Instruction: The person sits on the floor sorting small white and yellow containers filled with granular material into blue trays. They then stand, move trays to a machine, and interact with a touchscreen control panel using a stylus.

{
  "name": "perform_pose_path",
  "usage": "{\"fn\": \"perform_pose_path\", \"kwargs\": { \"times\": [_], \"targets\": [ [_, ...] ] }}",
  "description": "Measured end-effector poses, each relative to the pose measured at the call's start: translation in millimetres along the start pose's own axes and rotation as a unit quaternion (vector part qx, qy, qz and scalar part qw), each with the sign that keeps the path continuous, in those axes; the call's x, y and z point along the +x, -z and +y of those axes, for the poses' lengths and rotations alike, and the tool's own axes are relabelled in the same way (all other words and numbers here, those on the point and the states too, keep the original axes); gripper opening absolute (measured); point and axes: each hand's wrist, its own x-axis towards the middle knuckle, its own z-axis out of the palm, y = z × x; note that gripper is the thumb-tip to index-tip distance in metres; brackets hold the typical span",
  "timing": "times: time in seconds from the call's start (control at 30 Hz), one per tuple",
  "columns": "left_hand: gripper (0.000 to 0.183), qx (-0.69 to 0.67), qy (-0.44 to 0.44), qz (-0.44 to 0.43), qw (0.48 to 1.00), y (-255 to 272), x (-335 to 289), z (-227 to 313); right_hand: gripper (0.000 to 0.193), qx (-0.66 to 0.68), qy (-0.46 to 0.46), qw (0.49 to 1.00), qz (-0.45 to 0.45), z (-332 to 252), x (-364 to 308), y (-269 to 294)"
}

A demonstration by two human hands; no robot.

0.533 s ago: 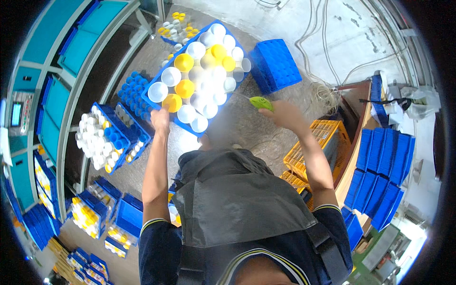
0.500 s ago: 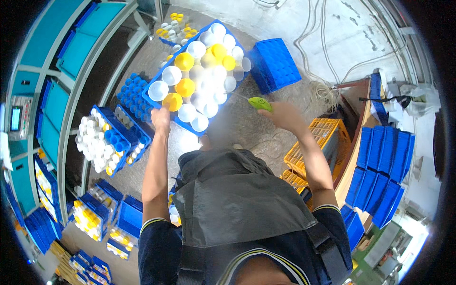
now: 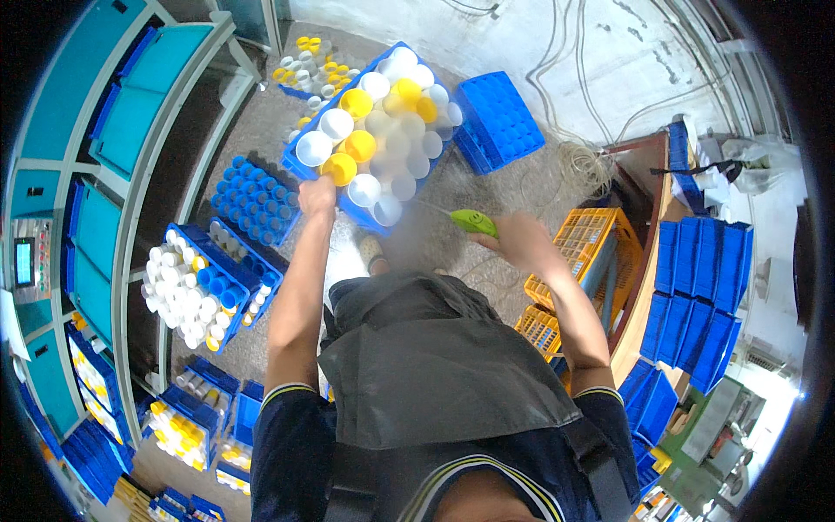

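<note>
My left hand (image 3: 317,197) is closed on the near left edge of a blue tray (image 3: 355,213), which tilts in front of me. White cups (image 3: 337,124) and yellow cups (image 3: 339,170) fill the tray in rows, their open round mouths facing up. My right hand (image 3: 520,244) grips a lime-green air blow gun (image 3: 474,223). Its thin nozzle points left toward the tray's near right side. A pale haze hangs over the cups on that side and blurs them.
Behind the tray at right stands a blue stack of trays (image 3: 500,122). Orange crates (image 3: 591,239) and a coiled hose (image 3: 584,171) lie to my right. Left are a tray of blue cups (image 3: 255,198), crates of white cups (image 3: 187,296) and teal machine cabinets (image 3: 156,96).
The tray and my left hand have shifted a little to the right. My right hand with the air blow gun has come slightly nearer to me.
</note>
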Motion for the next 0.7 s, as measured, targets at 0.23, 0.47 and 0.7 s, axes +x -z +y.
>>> {"fn": "perform_pose_path", "kwargs": {
  "times": [0.23,0.47,0.7],
  "targets": [
    [0.048,0.026,-0.033,0.026,0.999,-4,37,-15,0.05,-0.02,0.038,0.999,-0.01,-23,-1,13],
    [0.04,0.002,-0.022,0.012,1.0,13,60,-27,0.045,0.012,0.099,0.994,0.037,-62,23,35],
    [0.031,0.206,-0.183,0.073,0.959,49,82,-52,0.044,0.014,0.155,0.984,0.087,-67,47,52]
  ]
}}
